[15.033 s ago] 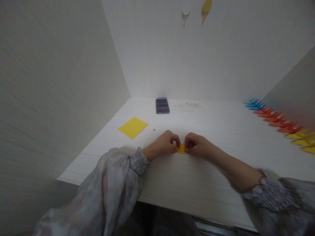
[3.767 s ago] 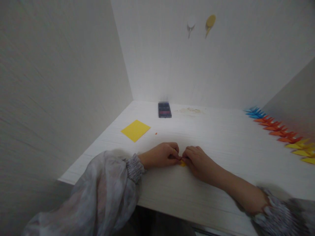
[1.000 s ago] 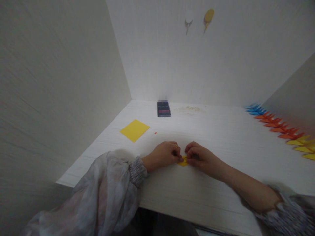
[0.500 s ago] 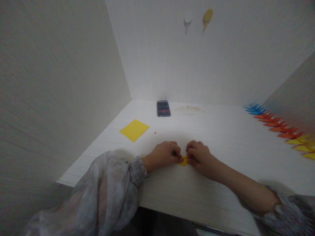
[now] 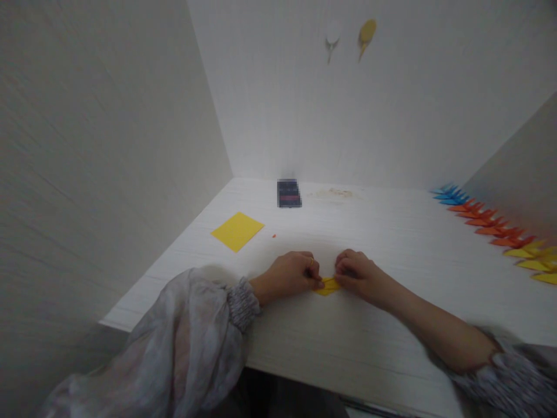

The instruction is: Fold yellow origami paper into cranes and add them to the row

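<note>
Between my hands, close to the table's front, lies a small folded piece of yellow origami paper (image 5: 327, 285). My left hand (image 5: 298, 271), with a ring on one finger, has its fingers closed on the paper's left end. At the right end, my right hand (image 5: 354, 273) pinches the paper with its fingers curled. Both ends of the fold are partly covered by the fingertips. A flat yellow square sheet (image 5: 237, 231) rests on the table, beyond and left of my left hand.
A row of folded paper cranes (image 5: 491, 223), blue, orange and yellow, runs along the table's right side. A dark blurred block (image 5: 289, 193) sits near the back wall. A tiny orange scrap (image 5: 274, 236) lies beside the yellow sheet. Two hooks (image 5: 368, 32) are on the wall.
My right hand has shifted slightly to the right, and more of the folded yellow paper shows between my hands. The left hand has stayed nearly in place.
</note>
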Motion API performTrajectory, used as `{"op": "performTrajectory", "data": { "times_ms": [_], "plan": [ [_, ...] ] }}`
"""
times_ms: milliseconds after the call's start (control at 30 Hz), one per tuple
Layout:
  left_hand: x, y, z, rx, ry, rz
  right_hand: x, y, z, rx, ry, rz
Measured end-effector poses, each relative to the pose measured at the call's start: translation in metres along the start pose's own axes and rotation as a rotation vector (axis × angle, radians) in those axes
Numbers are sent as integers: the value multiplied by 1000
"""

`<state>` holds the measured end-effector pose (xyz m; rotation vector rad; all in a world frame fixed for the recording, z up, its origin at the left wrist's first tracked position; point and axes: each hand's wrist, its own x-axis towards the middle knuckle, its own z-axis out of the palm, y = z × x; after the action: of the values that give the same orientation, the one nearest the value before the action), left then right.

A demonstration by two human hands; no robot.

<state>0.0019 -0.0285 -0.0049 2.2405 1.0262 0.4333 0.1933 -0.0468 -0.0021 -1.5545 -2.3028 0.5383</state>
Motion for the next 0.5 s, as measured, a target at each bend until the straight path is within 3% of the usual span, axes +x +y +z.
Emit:
{"op": "performTrajectory", "data": {
  "times_ms": [167,500],
  "plan": [
    [0,1,0,12,-4,8,2,-8,7,-157,71,55],
    [0,1,-1,20,6,22,1,-10,5,-154,0,30]
  ]
}}
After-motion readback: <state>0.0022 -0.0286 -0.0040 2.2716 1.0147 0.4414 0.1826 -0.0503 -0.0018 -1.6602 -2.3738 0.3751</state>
